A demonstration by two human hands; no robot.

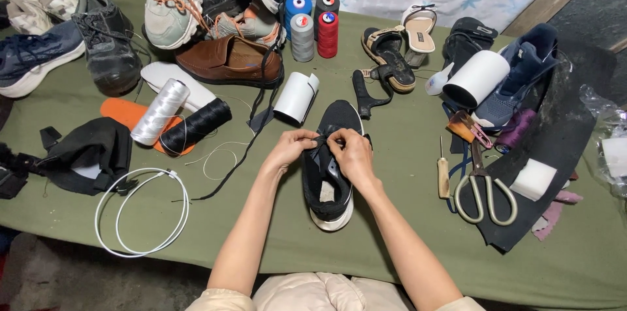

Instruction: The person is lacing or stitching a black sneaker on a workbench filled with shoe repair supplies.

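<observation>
Black sneaker (330,174): lies mid-surface, heel near, toe far, on the green surface (274,233).
Left hand (290,148): fingers pinched on the sneaker's dark lace or tongue at the left side of the opening.
Right hand (353,154): curled over the sneaker's top, fingertips gripping the same spot.
Near left: white cord loop (140,213).
Near right: scissors (483,187), wooden-handled awl (443,174).
Middle left: white thread spool (160,112), black thread spool (196,127).
Far: brown shoe (228,61), upright thread cones (312,24), sandals (398,46).
</observation>
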